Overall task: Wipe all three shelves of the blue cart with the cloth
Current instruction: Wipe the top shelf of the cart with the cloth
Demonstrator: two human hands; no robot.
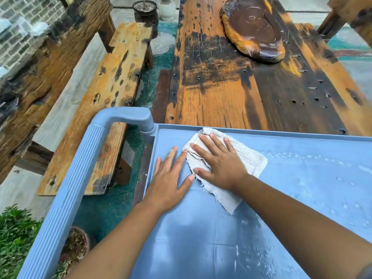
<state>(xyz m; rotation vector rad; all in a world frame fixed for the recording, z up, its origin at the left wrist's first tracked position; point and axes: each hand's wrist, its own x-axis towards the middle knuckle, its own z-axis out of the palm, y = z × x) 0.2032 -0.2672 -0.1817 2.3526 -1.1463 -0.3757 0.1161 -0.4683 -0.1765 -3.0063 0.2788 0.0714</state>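
The blue cart's top shelf (291, 198) fills the lower right of the head view, dusty with pale streaks and water spots. A folded white cloth (247, 158) lies near the shelf's far left corner. My right hand (219, 160) presses flat on the cloth, fingers spread. My left hand (169, 178) rests flat on the bare shelf just left of the cloth, its thumb touching the cloth's frayed edge. The lower shelves are hidden beneath the top one.
The cart's ribbed blue handle (76, 178) runs along the left. A weathered wooden table (231, 87) with a dark wooden slab (253, 29) stands beyond the cart. A wooden bench (112, 93) sits at left, potted plants (74, 246) at lower left.
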